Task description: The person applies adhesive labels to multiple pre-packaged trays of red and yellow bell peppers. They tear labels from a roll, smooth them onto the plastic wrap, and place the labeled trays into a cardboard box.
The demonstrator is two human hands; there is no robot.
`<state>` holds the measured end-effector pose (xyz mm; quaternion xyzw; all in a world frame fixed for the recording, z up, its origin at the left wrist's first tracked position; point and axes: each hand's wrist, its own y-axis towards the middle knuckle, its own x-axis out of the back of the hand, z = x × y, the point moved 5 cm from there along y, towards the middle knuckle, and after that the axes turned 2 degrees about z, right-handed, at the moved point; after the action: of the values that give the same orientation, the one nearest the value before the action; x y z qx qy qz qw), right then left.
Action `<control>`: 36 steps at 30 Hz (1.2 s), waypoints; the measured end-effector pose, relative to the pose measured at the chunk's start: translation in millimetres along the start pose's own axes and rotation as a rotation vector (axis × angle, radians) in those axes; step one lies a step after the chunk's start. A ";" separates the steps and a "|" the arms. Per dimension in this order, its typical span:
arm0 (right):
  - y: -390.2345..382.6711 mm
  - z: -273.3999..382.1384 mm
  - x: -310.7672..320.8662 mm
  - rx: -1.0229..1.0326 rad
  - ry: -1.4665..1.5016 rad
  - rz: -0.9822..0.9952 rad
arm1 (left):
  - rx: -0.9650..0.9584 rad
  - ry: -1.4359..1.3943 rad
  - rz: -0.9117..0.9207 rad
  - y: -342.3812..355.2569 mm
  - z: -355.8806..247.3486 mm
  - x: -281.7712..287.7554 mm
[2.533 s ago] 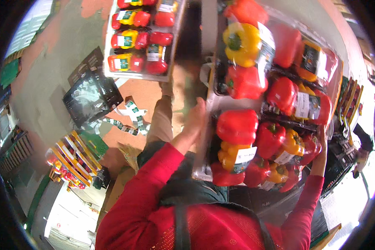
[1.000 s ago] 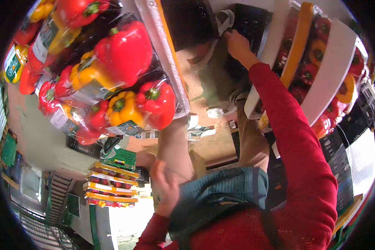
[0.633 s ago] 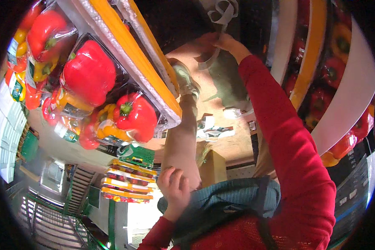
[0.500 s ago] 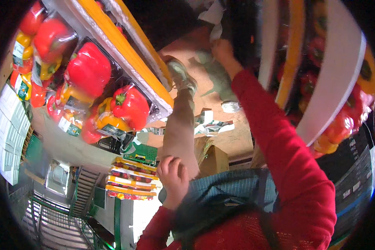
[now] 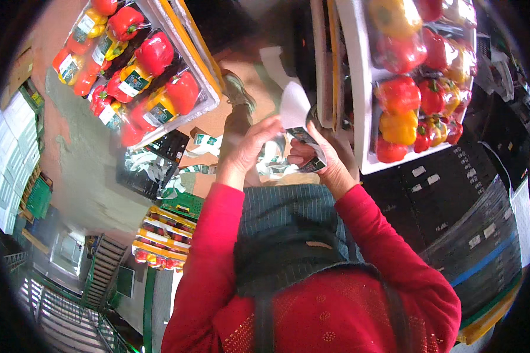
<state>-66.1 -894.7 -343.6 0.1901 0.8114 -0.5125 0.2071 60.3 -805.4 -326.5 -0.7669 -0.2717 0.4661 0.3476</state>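
In front of my waist both hands meet at a strip of labels (image 5: 294, 106), white backing paper with dark printed labels along its lower part. My left hand (image 5: 247, 150) is closed, its fingertips pinching the strip's left edge. The lower, folded part of the strip is gripped by my right hand (image 5: 330, 162), its thumb on top and its fingers curled beneath. To the left stands a tray of bagged red and yellow peppers (image 5: 157, 54), several bags bearing labels. Close on the right is another tray of bagged peppers (image 5: 399, 94), on which I see no such labels.
A black crate (image 5: 150, 162) full of discarded strips stands on the left, by a green crate (image 5: 182, 203). Loose strips (image 5: 205, 144) litter the floor around my feet. Further back are stacked pepper trays (image 5: 162, 235) and a staircase (image 5: 105, 265). Black crates (image 5: 436, 200) fill the right.
My right hand has come back from far ahead, bringing the label strip to my waist. My left hand has moved up to meet it and now pinches the strip. The view has shifted.
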 end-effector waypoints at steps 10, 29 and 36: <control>-33.0 6.2 -53.1 0.408 -0.784 -0.028 | -0.299 0.202 -0.172 -45.5 -53.8 -28.9; -90.0 0.4 -139.6 0.925 -1.482 -0.373 | -0.323 0.217 -0.262 -91.2 -61.4 -51.8; -112.4 -17.6 -193.3 1.576 -1.942 -0.039 | -0.385 0.349 -0.124 -100.1 -67.9 -41.7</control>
<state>35.6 -942.5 -149.5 -0.2062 -0.2009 -0.7896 0.5419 94.9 -794.1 -203.8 -0.8695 -0.3378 0.2444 0.2647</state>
